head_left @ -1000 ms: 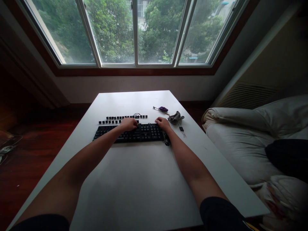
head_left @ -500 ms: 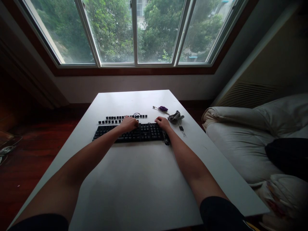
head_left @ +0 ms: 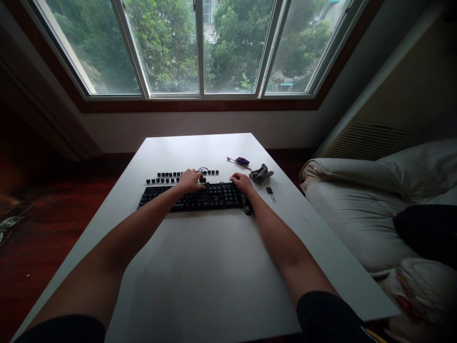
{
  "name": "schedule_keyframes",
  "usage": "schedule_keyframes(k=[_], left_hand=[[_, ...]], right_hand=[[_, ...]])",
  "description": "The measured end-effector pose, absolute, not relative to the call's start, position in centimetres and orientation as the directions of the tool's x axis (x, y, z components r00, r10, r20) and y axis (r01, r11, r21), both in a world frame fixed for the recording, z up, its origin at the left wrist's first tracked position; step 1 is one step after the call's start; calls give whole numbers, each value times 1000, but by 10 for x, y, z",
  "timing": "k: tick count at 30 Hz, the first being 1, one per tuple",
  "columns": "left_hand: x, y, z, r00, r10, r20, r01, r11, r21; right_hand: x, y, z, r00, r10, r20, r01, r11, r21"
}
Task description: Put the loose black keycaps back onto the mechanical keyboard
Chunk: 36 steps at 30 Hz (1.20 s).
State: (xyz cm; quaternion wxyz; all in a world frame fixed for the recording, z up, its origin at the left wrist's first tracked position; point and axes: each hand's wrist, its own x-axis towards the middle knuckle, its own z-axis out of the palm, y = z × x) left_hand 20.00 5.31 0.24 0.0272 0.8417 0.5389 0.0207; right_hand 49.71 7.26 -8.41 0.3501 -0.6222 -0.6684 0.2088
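The left hand is curled with its knuckles up and its fingertips tucked down at the far edge of the keyboard. It sits just right of two rows of loose keycaps near the centre of the frame. The back of the hand hides the fingertips, so I cannot tell whether they pinch a cap. The right hand is loosely closed on the keyboard's right end, and whether it holds anything does not show.

The keyboard lies across the middle of a white table. Right of the right hand there is a grey cloth, with a purple thing above it in the frame and a small black plug below it.

Caps this small probably handle best with the fingertips alone, moved straight up or down rather than levered sideways. Pressing the right hand down would likely stop the keyboard sliding on the smooth top. The left forearm passes close by the rows, so a low wrist could sweep them out of line
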Motion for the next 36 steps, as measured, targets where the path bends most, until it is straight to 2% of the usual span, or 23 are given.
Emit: schedule_keyframes(k=[3,9,14,23,30,36], left_hand=[[200,57,2,402,915,-33,915,-400,54],[203,58,3,407,913,-18,913,-407,-1],[198,59,-1,406,913,-34,914,-406,5],[205,70,-4,468,873,135,876,-479,57],[212,84,-15,467,873,141,876,-478,60],[211,92,-24,513,840,176,853,-521,4]], right_hand=[[496,72,-84,19,977,210,681,141,-718],[495,70,-82,31,978,207,675,132,-726],[495,71,-82,27,979,204,681,132,-721],[497,74,-86,21,977,212,690,139,-710],[498,73,-86,17,975,222,678,152,-719],[497,73,-85,15,976,217,677,150,-720]])
